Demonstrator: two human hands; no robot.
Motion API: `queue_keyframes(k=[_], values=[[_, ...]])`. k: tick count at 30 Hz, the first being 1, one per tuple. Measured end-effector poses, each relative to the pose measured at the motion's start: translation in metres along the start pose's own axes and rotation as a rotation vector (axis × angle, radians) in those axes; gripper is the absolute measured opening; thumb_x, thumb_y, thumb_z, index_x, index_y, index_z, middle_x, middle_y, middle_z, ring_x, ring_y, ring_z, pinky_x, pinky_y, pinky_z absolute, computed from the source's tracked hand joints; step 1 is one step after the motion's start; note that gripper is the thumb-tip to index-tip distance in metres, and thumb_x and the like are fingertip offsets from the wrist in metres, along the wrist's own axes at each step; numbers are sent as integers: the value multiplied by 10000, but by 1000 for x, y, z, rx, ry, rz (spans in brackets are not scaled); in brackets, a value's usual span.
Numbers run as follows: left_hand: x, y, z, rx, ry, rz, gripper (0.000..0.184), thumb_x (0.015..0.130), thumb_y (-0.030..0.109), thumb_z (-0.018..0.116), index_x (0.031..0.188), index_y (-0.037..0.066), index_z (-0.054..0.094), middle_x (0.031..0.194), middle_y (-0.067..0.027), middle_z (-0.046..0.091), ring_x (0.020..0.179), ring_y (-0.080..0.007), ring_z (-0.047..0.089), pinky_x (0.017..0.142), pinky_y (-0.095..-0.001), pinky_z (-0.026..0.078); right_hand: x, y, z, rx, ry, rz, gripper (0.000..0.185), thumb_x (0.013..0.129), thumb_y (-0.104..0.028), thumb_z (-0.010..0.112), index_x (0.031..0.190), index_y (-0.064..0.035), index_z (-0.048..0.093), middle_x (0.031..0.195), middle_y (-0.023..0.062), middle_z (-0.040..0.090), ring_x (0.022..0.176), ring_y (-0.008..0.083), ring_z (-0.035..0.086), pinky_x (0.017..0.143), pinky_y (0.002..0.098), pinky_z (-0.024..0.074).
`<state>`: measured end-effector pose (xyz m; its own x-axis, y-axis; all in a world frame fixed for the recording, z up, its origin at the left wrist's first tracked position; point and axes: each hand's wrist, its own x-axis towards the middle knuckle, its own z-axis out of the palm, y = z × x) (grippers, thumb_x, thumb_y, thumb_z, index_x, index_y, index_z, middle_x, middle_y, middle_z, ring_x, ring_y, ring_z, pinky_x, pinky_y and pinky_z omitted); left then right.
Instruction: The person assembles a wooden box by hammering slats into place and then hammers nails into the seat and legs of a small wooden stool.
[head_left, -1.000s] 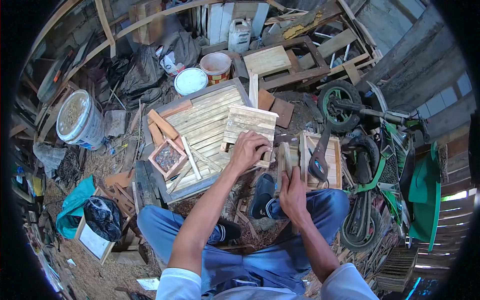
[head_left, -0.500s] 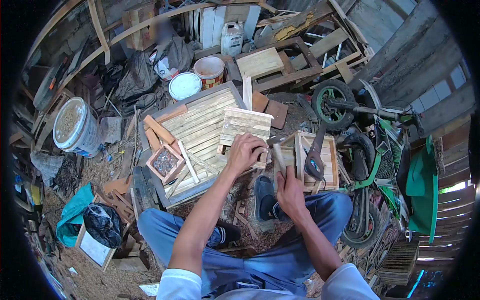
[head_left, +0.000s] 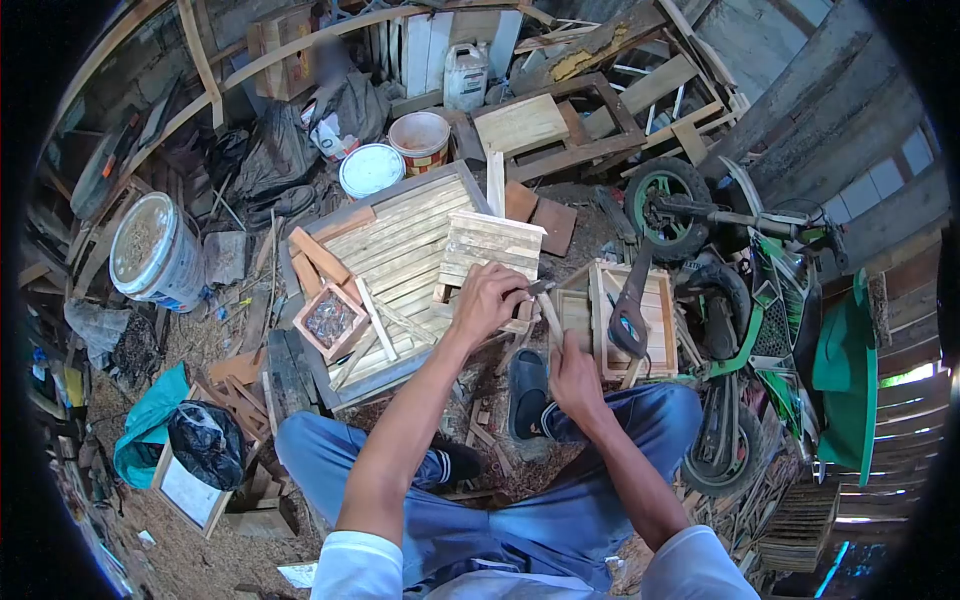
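Observation:
A small wooden house-like box [head_left: 492, 245] with a slatted, sloping top rests on the slatted wooden panel [head_left: 410, 250]. At its front edge is my left hand [head_left: 487, 302], thumb and finger pinched together; whatever is between them is too small to make out. My right hand [head_left: 577, 382] is closed around the wooden handle of a hammer [head_left: 551, 318]. The hammer's head is at the box's front right corner, close to my left fingertips. On the panel, left of the box, sits an open wooden box of nails [head_left: 331, 320].
A handsaw [head_left: 629, 318] lies on a wooden frame box [head_left: 655, 325] to the right. Beyond that stands a small green motorbike [head_left: 745, 340]. Buckets [head_left: 371, 172] and stacked timber [head_left: 560, 130] are at the back. A filled bucket [head_left: 150, 250] stands at the left.
My right hand has swung the hammer's head up and left, to the box's corner by my left fingers. The left hand has hardly moved.

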<state>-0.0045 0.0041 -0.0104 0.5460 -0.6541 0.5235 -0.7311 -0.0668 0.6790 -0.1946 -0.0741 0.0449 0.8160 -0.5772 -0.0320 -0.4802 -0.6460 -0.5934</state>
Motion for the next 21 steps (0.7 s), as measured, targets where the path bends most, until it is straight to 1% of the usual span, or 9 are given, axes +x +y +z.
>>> queue_keyframes(k=[1,5,8,9,12,15,18,21], values=[[0,0,2,16,9,0,68,782,142,716,840,112,737,887,-5,725,863,-206,606,777,-366,410,5,0,1,-41,-36,17,180,966,-132,514,1021,-3,403,747,350,584,765,554,557,634,633,385],[1,2,-4,21,-3,22,61,785,142,717,836,116,740,894,7,727,845,-200,600,773,-360,407,0,-19,-16,140,62,-32,188,971,-132,524,971,-7,384,713,349,562,746,557,550,600,600,387],[-1,1,-3,18,-5,27,78,771,131,739,844,103,733,902,8,728,846,-199,606,771,-352,403,-4,-22,-16,97,179,-87,193,977,-138,522,969,-4,383,703,344,556,743,556,552,592,590,389],[0,2,-2,18,4,24,76,770,124,737,842,101,732,900,7,727,844,-199,607,770,-353,403,-3,-16,-10,107,156,-90,197,975,-131,529,972,-4,378,685,337,548,740,552,554,585,586,389],[0,4,-4,23,-9,15,79,770,117,738,845,95,734,898,3,728,841,-199,607,770,-353,404,3,1,1,17,-2,-7,200,978,-144,520,978,-9,373,691,340,559,737,555,559,593,601,406],[2,2,-3,22,-12,15,85,769,126,743,845,90,737,898,-6,728,842,-201,608,771,-353,405,0,-8,-10,124,71,-88,194,980,-161,502,1001,-13,379,716,349,580,735,560,564,620,631,420],[-1,2,-1,24,9,22,90,766,138,750,841,89,737,899,-11,728,840,-203,609,767,-353,405,2,3,5,-52,-22,9,194,975,-162,501,1022,-12,387,737,350,592,738,556,570,633,642,420],[3,1,-1,36,22,38,90,763,138,754,840,94,736,896,-10,729,837,-201,611,760,-351,405,5,0,-1,7,6,-33,200,969,-150,513,1026,-12,381,717,344,583,729,546,568,614,632,406]])
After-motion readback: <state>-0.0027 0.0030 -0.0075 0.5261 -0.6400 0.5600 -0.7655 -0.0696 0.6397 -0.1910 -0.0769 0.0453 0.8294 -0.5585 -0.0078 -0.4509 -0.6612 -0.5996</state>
